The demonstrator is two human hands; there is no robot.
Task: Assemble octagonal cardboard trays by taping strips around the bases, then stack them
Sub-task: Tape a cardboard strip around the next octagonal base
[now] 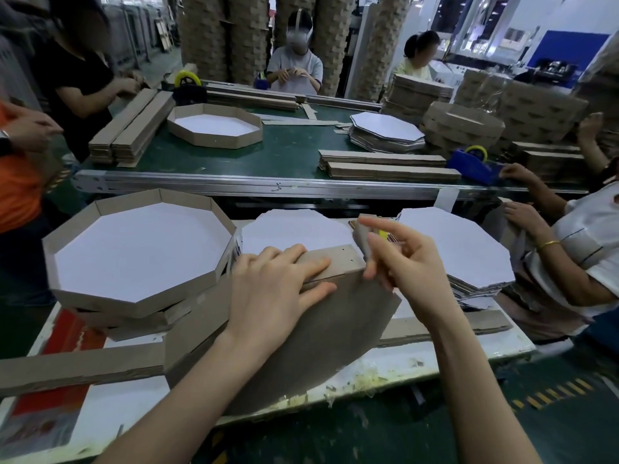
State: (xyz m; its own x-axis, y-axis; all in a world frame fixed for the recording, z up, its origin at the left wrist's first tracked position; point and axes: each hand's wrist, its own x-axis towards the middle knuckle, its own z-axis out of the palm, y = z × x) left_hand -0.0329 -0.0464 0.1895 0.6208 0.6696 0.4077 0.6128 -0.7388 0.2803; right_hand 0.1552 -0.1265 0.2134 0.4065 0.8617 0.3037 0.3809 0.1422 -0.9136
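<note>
A brown octagonal base (318,339) stands tilted on its edge in front of me, its plain back facing me. A cardboard strip (338,262) is folded along its top edge. My left hand (278,289) lies flat over strip and base, with straight fingers pressing the strip down. My right hand (402,259) pinches the strip's upturned end at the top right corner. A finished tray (67,249) with a white inside tops a small stack on the left.
Two piles of white octagonal bases (294,229) (469,249) lie behind the work. Loose strips (77,366) cross the white table. Beyond runs a green conveyor (291,152) with a tray, strip bundles and a blue tape dispenser (472,165). Other workers stand around.
</note>
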